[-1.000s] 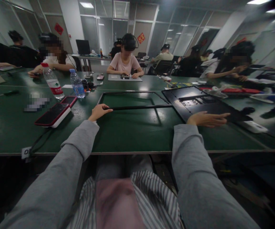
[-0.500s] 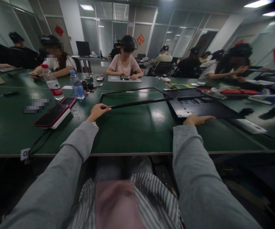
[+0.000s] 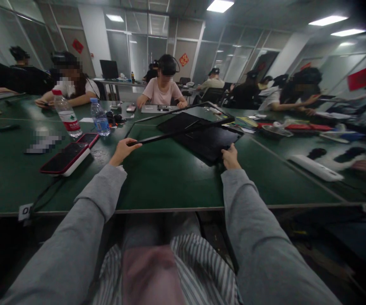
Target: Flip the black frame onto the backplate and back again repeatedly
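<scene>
My left hand (image 3: 124, 151) pinches the near left corner of a thin black rectangular frame (image 3: 163, 136), which is raised above the green table (image 3: 166, 182). My right hand (image 3: 231, 156) grips the near right edge of a flat black panel (image 3: 208, 144). The panel lies partly beneath the frame, and the frame's near bar crosses over it. Whether the two touch cannot be made out. The panel is tilted in view, its far left corner reaching inside the frame's outline.
On the left are a red-capped bottle (image 3: 67, 116), a blue-capped bottle (image 3: 100, 118) and a phone on a white block (image 3: 64, 159). A white power strip (image 3: 316, 167) lies right. Across the table sits a person in pink (image 3: 163, 91); tools and red items lie at the far right.
The black panel has moved left with my right hand, from beside the frame to partly under it. The frame's right end has risen a little. My left hand keeps its hold.
</scene>
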The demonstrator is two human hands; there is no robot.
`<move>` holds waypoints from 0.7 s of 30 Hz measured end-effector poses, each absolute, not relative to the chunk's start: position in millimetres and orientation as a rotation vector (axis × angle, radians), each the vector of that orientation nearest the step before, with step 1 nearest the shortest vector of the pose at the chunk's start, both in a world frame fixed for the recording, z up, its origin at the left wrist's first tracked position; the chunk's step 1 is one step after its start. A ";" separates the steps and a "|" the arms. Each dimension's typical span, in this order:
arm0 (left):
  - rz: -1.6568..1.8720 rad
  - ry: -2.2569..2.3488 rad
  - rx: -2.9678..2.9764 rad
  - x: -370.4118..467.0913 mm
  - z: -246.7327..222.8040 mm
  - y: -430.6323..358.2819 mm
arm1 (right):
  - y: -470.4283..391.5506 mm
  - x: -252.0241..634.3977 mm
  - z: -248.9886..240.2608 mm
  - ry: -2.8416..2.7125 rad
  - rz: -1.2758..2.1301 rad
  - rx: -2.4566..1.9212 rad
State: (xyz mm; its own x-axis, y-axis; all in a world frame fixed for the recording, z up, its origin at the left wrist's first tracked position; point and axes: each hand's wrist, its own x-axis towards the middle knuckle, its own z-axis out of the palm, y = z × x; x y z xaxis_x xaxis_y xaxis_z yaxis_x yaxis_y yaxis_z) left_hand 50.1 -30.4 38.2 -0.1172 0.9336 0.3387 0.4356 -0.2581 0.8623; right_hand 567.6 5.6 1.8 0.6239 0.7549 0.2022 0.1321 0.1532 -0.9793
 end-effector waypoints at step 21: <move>1.012 1.795 2.195 34.3 25.8 -27.4 | 1.9 571.8 19.2 -1.285 0.741 -1.199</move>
